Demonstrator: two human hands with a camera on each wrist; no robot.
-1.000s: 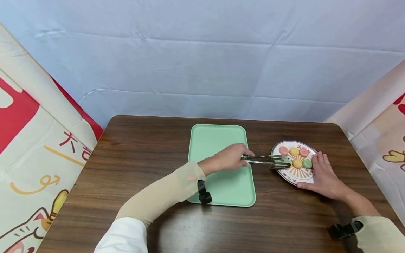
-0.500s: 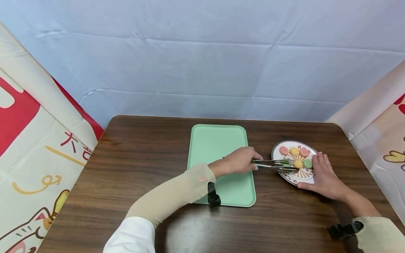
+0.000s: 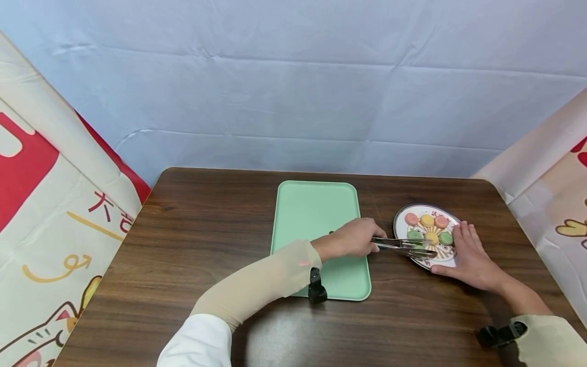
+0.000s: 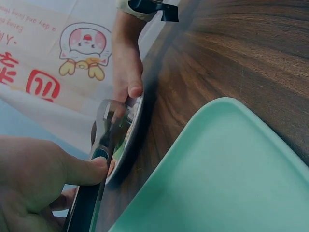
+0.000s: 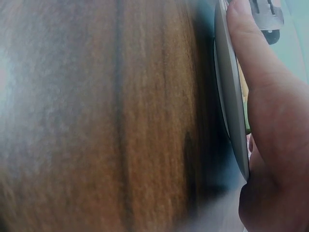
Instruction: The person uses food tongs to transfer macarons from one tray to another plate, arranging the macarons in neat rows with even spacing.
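Observation:
My left hand (image 3: 357,236) holds a pair of metal tongs (image 3: 405,247) that reach over the left part of a round patterned plate (image 3: 451,219). On the plate lie several macarons: pink ones (image 3: 411,219), yellow ones (image 3: 431,238) and green ones (image 3: 445,238). The tong tips are beside the lower macarons, with the left green macaron (image 3: 415,234) just above them; nothing appears gripped. In the left wrist view, the thumb presses the tongs' dark handle (image 4: 89,195). Spread fingers of my right hand (image 3: 472,262) rest on the plate's right rim, and its thumb (image 5: 248,43) lies along the edge.
A light green rectangular tray (image 3: 316,204) lies left of the plate, beneath my left forearm. Both stand on a dark wooden table (image 3: 220,214). A pale blue cloth (image 3: 293,92) hangs behind, with printed cloths at both sides.
My left hand and the tongs have shifted right and slightly nearer to me, uncovering the left green macaron. My right hand and the plate have stayed put.

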